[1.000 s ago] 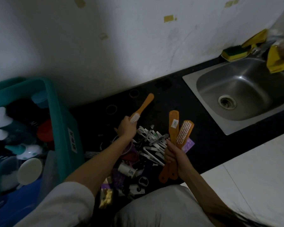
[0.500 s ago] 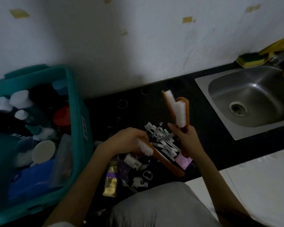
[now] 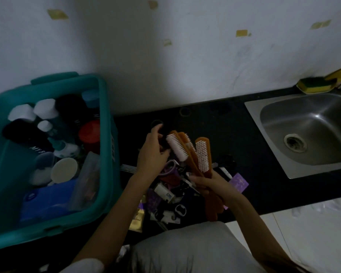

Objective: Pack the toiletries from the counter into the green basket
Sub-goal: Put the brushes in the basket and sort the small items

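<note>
Standing at the counter's (image 3: 224, 134) left end, the green basket (image 3: 106, 115) is seen crowded with bottles (image 3: 45, 109) and jars, with little room left along its right wall. Just beside it, the left hand (image 3: 152, 154) is raised over the counter with its fingers curled at the tip of the leftmost of three orange brushes (image 3: 202, 154); whether the brush or some dark item is pinched cannot be told. The brushes are fanned out, and their handles are clamped together in the right hand (image 3: 211, 184), fingers wrapped round them, above the counter's front edge. Beneath both hands a pile of small toiletries (image 3: 165, 192) is spread on the counter, between the basket and the sink (image 3: 313, 134) at the right end. A slip is judged the main risk: three handles held in one fist may splay when carried leftward, and one could be dropped onto the pile or caught on the basket's rim. Bottles may also be toppled if the brushes are pushed in flat.
</note>
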Available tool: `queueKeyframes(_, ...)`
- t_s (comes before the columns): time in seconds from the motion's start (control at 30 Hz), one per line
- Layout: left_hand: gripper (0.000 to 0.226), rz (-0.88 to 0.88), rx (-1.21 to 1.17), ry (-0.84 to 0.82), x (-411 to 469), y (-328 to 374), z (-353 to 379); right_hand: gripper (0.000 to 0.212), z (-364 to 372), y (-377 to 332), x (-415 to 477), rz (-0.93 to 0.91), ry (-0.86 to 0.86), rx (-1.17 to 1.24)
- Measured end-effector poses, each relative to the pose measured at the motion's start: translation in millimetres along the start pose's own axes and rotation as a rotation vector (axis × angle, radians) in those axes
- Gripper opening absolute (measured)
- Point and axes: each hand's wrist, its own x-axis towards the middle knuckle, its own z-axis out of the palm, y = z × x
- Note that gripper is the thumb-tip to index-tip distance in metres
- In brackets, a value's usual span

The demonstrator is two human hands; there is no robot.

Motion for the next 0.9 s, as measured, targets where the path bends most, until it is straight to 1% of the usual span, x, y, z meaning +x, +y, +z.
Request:
queueKeyframes(0.03,0.064,-0.041,0.033,0.01,-2,-6,3,0.019,0,2,0,-0.006,0.036,0.046)
queueKeyframes(0.07,0.056,-0.054,0.11,-0.008,-5,-14,7,0.016,0,3,0,-0.015,0.074,0.112)
queueKeyframes(0.1,0.043,-0.036,0.211,-0.068,-9,-22,10,0.013,-1,5,0,-0.026,0.112,0.19)
queueKeyframes(0.13,0.032,0.005,0.307,-0.166,-13,-28,15,0.011,-2,6,0,-0.036,0.149,0.257)
queueKeyframes(0.17,0.027,0.059,0.377,-0.279,-19,-35,20,0.01,-5,6,-1,-0.046,0.185,0.291)
queueKeyframes(0.2,0.026,0.105,0.416,-0.38,-25,-40,27,0.011,-8,7,-2,-0.057,0.216,0.294)
queueKeyframes(0.23,0.028,0.131,0.435,-0.443,-30,-45,33,0.012,-10,7,-3,-0.07,0.239,0.281)
queueKeyframes(0.27,0.031,0.13,0.436,-0.459,-34,-48,40,0.013,-12,8,-4,-0.081,0.257,0.264)
queueKeyframes(0.33,0.038,0.072,0.402,-0.4,-38,-54,52,0.013,-15,11,-6,-0.091,0.286,0.242)
queueKeyframes(0.4,0.041,0.023,0.414,-0.332,-40,-57,60,0.019,-16,14,-8,-0.095,0.305,0.235)
queueKeyframes(0.47,0.043,0.022,0.441,-0.325,-40,-60,66,0.02,-16,16,-9,-0.105,0.317,0.219)
queueKeyframes(0.57,0.04,0.019,0.443,-0.343,-38,-60,66,0.015,-15,17,-11,-0.116,0.329,0.212)
queueKeyframes(0.7,0.036,0.043,0.391,-0.29,-33,-60,62,0.01,-16,19,-8,-0.113,0.342,0.254)
queueKeyframes(0.9,0.029,0.065,0.194,-0.121,-24,-48,48,0.028,-21,23,-4,-0.072,0.359,0.294)
